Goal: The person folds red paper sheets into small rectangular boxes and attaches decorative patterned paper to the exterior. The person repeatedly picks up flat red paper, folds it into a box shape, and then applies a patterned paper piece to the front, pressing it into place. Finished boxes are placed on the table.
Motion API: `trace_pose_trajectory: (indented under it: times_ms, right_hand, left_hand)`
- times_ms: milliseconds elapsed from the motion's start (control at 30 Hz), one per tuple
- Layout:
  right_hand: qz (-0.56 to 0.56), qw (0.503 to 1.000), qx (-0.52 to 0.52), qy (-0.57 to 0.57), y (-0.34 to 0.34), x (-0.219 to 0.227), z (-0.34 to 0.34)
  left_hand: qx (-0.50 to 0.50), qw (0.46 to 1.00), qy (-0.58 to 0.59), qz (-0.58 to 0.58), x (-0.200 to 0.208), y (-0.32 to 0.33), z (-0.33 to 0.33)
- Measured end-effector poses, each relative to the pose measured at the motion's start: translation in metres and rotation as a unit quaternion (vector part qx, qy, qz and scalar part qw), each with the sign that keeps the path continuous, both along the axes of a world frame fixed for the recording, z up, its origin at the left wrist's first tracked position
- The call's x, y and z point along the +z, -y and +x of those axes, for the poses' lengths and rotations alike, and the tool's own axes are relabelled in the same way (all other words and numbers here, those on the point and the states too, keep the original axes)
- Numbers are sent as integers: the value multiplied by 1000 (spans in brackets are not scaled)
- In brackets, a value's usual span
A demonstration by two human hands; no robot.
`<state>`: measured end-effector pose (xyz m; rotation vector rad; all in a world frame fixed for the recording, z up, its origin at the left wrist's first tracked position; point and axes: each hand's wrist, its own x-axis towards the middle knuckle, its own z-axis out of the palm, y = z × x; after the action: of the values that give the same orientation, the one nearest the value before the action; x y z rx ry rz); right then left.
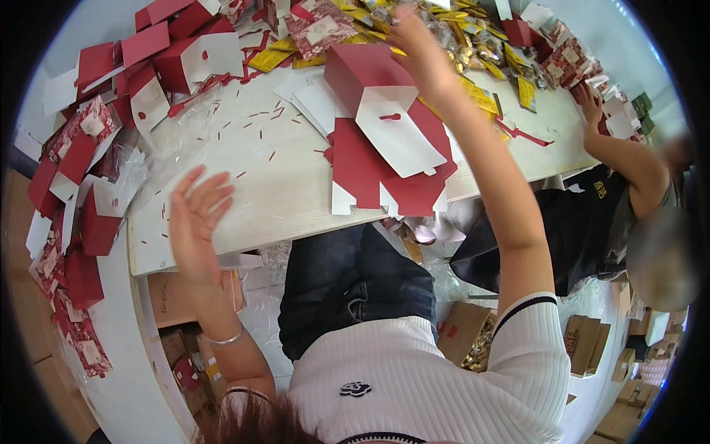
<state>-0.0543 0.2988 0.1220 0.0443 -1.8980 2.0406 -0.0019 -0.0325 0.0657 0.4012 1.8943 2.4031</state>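
Observation:
My left hand (pixel 198 222) is raised over the left part of the white table, fingers apart, holding nothing. My right arm stretches across the table, and my right hand (pixel 421 55) is above the yellow packets (pixel 484 96) at the far side. Its fingers look stretched out, slightly blurred, with nothing visible in them. Beneath that forearm stands a red gift box (pixel 370 70), its white-lined flap (pixel 399 133) hanging toward me with a small red slot. The box rests on flat red carton blanks (pixel 355 170) near the table's front edge.
Red boxes (pixel 146 46) are heaped along the left and far left. A red patterned bag (pixel 318 28) lies at the back. Red paper shreds (pixel 260 135) and clear plastic film (pixel 177 115) litter the table (pixel 288 196). At right, a co-worker's hand (pixel 589 107) touches more boxes.

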Motion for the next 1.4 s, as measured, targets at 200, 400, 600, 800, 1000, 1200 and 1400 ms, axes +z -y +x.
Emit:
trace_pose_trajectory:
  times_ms: [200, 400, 600, 800, 1000, 1200, 1400]
  right_hand:
    - [644, 736, -169, -124, 0, -34, 25]
    - [635, 765, -99, -47, -10, -32, 30]
    - [430, 901, 16, 52, -4, 37, 53]
    - [653, 738, -169, -35, -32, 93, -3]
    - [655, 703, -226, -162, -18, 81, -14]
    - [664, 741, -102, -15, 14, -66, 40]
    - [593, 773, -217, -62, 16, -90, 40]
  left_hand:
    - [-91, 992, -14, -86, -21, -43, 21]
    - [-98, 927, -249, -262, -24, -89, 32]
    - [-69, 823, -355, -438, -37, -117, 31]
    - [-45, 780, -385, -491, -43, -115, 30]
    - [-47, 801, -398, -444, -48, -117, 33]
    - [-57, 794, -397, -456, -46, -121, 32]
    - [-83, 796, -386, -459, -37, -120, 34]
